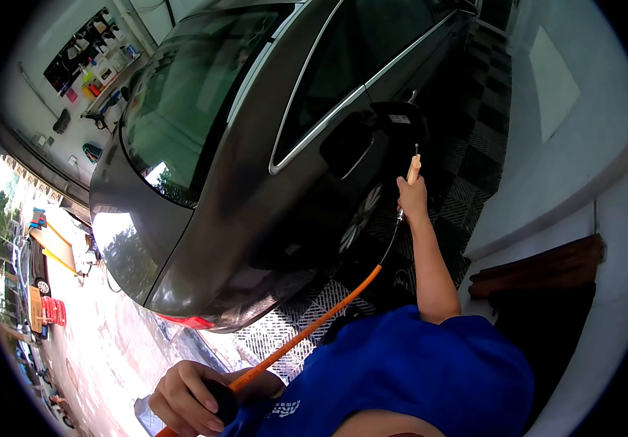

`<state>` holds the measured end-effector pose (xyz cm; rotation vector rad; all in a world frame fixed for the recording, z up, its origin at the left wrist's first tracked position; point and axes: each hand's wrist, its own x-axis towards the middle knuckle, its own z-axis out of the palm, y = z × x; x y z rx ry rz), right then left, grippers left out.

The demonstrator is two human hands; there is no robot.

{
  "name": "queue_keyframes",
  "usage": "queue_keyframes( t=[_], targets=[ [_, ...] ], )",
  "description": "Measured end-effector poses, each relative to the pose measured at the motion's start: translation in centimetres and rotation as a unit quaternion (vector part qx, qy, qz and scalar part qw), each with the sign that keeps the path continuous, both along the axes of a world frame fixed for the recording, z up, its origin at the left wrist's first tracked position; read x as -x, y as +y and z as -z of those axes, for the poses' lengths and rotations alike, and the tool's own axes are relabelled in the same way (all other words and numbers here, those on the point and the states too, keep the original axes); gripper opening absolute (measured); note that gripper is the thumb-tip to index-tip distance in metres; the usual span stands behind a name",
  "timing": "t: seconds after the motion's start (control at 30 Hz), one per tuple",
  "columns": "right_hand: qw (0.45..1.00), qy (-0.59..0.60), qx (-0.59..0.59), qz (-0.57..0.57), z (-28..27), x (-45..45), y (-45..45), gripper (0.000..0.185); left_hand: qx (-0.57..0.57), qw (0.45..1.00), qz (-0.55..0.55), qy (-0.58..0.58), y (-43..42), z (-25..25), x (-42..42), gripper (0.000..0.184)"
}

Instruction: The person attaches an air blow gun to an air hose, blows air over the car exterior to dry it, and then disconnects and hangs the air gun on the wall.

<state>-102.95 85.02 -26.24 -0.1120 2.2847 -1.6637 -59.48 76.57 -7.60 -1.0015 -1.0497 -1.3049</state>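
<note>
My right hand [413, 195], arm stretched forward, is wrapped round the tan handle of an air blow gun [414, 169], its thin nozzle pointing toward the open fuel flap [399, 116] on the dark car. A hose [306, 329], black near the gun and orange further back, runs from the gun down to the lower left. There my left hand [186, 399] has its fingers curled round the orange hose and a round black object [222, 402]. The dark car [234, 218] stands just ahead, its rear toward the lower left.
A grey wall [576, 160] runs along the right, with brown and black cloths [547, 269] hanging low on it. Black and white grid tiles [474, 167] cover the floor. Bottles and tools sit on a shelf [113, 80] at the upper left, above a sunlit doorway.
</note>
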Motion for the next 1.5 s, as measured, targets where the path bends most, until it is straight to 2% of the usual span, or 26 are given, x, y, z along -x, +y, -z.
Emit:
queue_keyframes(
  t=[0.03,0.1,0.17,0.23,0.27,0.3,0.37,0.43,0.47,0.5,0.57,0.6,0.63,0.7,0.77,0.83,0.9,0.93,1.03,1.1,1.23,1.5],
  targets=[
    [0.998,-0.015,-0.025,-0.053,-0.8,-0.5,0.4,0.052,-0.075,0.996,-0.018,-0.035,1.8,-2.2,1.9,0.02],
    [0.993,-0.007,0.009,-0.115,-2.7,-2.0,0.2,0.054,-0.149,0.986,-0.039,-0.069,2.7,-3.3,2.8,0.024],
    [0.991,0.073,0.057,-0.097,-4.5,-3.4,-0.9,0.055,-0.139,0.986,-0.044,-0.081,2.5,-3.1,2.6,0.024],
    [0.979,0.088,0.052,-0.176,-4.4,-3.3,-1.8,0.055,-0.134,0.984,-0.044,-0.104,2.4,-3.3,2.7,0.023],
    [0.961,-0.037,0.027,-0.272,-6.5,-3.7,-1.6,0.051,-0.131,0.983,-0.041,-0.123,2.4,-3.5,2.9,0.023],
    [0.936,-0.097,0.027,-0.338,-7.0,-4.0,-1.7,0.047,-0.129,0.983,-0.04,-0.123,2.4,-3.5,3.0,0.023],
    [0.913,-0.096,-0.035,-0.395,-7.3,-4.1,-2.1,0.043,-0.14,0.983,-0.017,-0.122,2.5,-3.5,3.3,0.023],
    [0.953,0.065,-0.067,-0.29,-5.9,-3.3,-2.9,0.047,-0.138,0.983,-0.02,-0.119,2.6,-3.3,3.6,0.023],
    [0.95,0.104,-0.109,-0.273,-5.5,-2.7,-3.2,0.046,-0.137,0.983,-0.025,-0.117,2.8,-3.2,3.7,0.023],
    [0.95,0.103,-0.112,-0.274,-5.2,-2.6,-3.2,0.046,-0.136,0.983,-0.03,-0.116,2.9,-3.2,3.7,0.023],
    [0.896,-0.014,-0.164,-0.412,-5.4,-2.7,-4.2,0.046,-0.14,0.982,-0.016,-0.124,2.9,-3.3,4.0,0.023],
    [0.92,0.103,-0.157,-0.345,-4.3,-3.0,-4.5,0.038,-0.141,0.982,-0.011,-0.126,2.8,-3.4,4.2,0.023],
    [0.948,0.089,-0.131,-0.278,-4.5,-2.8,-4.6,0.034,-0.137,0.984,-0.017,-0.116,2.8,-3.3,4.6,0.023],
    [0.923,0.033,-0.177,-0.34,-3.7,-1.5,-5.4,0.031,-0.135,0.985,-0.025,-0.106,3.1,-3.2,4.5,0.023],
    [0.921,0.099,-0.192,-0.325,-3.9,-3.1,-5.8,0.029,-0.122,0.982,-0.018,-0.14,2.8,-3.6,4.4,0.022],
    [0.935,0.065,-0.192,-0.292,-4.1,-3.3,-5.9,0.032,-0.112,0.984,-0.025,-0.134,2.6,-3.3,4.3,0.022],
    [0.895,0.028,-0.258,-0.363,-4.3,-3.0,-6.6,0.034,-0.103,0.988,-0.036,-0.109,2.3,-3.3,4.1,0.023],
    [0.886,0.082,-0.26,-0.374,-4.7,-3.5,-6.6,0.04,-0.102,0.988,-0.036,-0.108,2.2,-3.3,4.1,0.023],
    [0.912,0.105,-0.231,-0.321,-5.1,-4.3,-7.9,0.042,-0.132,0.984,-0.059,-0.1,2.5,-3.4,3.9,0.023],
    [0.904,0.088,-0.231,-0.348,-5.8,-4.3,-8.9,0.041,-0.131,0.986,-0.048,-0.089,2.3,-3.5,3.8,0.022],
    [0.908,0.148,-0.282,-0.272,-5.3,-3.4,-10.5,0.042,-0.134,0.985,-0.069,-0.081,2.2,-3.5,3.6,0.02],
    [0.898,0.106,-0.292,-0.312,-5.8,-4.0,-10.5,0.045,-0.144,0.985,-0.041,-0.081,1.5,-3.2,2.3,0.022]
  ],
)
